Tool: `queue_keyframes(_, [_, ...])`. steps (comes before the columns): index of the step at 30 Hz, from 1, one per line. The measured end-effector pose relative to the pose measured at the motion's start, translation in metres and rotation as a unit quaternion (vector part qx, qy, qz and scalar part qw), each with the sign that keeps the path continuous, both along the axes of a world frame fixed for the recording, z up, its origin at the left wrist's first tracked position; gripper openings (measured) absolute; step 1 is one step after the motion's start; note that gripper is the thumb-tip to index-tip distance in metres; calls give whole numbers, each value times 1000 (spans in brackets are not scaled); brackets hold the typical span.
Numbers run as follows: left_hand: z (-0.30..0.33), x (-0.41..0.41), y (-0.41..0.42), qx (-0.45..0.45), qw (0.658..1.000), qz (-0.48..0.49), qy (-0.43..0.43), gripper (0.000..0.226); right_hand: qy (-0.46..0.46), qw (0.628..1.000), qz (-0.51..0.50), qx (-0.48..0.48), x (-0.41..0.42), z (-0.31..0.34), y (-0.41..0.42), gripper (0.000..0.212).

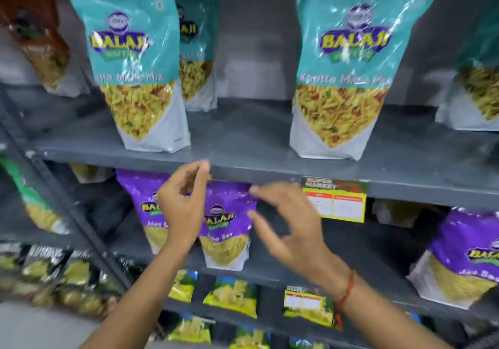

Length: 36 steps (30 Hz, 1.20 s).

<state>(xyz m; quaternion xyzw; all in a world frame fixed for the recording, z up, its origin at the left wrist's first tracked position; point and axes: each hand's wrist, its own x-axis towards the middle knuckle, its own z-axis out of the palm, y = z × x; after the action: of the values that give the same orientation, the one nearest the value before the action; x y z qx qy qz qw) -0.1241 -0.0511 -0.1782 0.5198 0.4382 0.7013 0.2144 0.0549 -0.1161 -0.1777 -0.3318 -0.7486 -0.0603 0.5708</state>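
Up front, left hand (183,208) and right hand (286,229) hover empty, fingers loosely spread, either side of the purple pouch (226,229) standing on the middle shelf (383,246). I'd pinch its sides low so the second purple pouch (135,189) beside it doesn't tip.

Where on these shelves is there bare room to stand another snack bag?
Top shelf: wide bare gap between the left teal bag and the right teal bag. Middle shelf: bare stretch from the centre purple bag to the right purple bag. Crowded: the yellow-green packets below.
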Motion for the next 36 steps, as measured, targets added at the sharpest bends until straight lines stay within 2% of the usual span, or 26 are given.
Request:
queue_keyframes(2, [-46,-25,3,-54,998,33,25,9,-68,995,21,-67,-10,-45,9,17])
queue_keyframes(5, [-106,-57,6,-162,982,32,96,8,-52,964,-19,-261,-13,-104,32,16])
queue_keyframes(6, [-121,-65,8,-209,968,24,134,9,-43,938,-42,-340,-12,-121,41,23])
queue_keyframes(8, [-146,-74,15,-312,934,-32,168,30,-44,877,-73,-472,-10,-153,58,44])
queue_keyframes(11, [-172,-75,32,-431,870,-150,186,71,-44,819,-60,-569,-16,-190,80,73])
queue_keyframes(13, [-189,-71,44,-452,852,-192,179,84,-34,798,-46,-599,-22,-201,90,77])
queue_keyframes(15, [-200,-68,52,-456,853,-194,167,85,-33,790,-37,-611,-27,-205,96,77])
queue_keyframes(17, [-199,-65,54,-450,858,-190,160,78,-13,795,-42,-604,-29,-211,101,75])
queue_keyframes(20, [-203,-63,54,-433,866,-189,164,62,-8,794,-57,-605,-27,-214,105,61])
queue_keyframes(23, [-201,-57,50,-424,867,-182,189,49,-12,791,-59,-609,-19,-212,106,59])
queue_keyframes(28, [-202,-34,44,-408,869,-186,212,66,-6,788,-77,-610,11,-211,97,55])
queue_keyframes(33, [-201,19,37,-384,875,-203,213,66,17,784,-93,-613,65,-212,87,53])
queue_keyframes(36, [-200,51,31,-373,875,-202,234,58,29,784,-108,-610,95,-210,78,54])
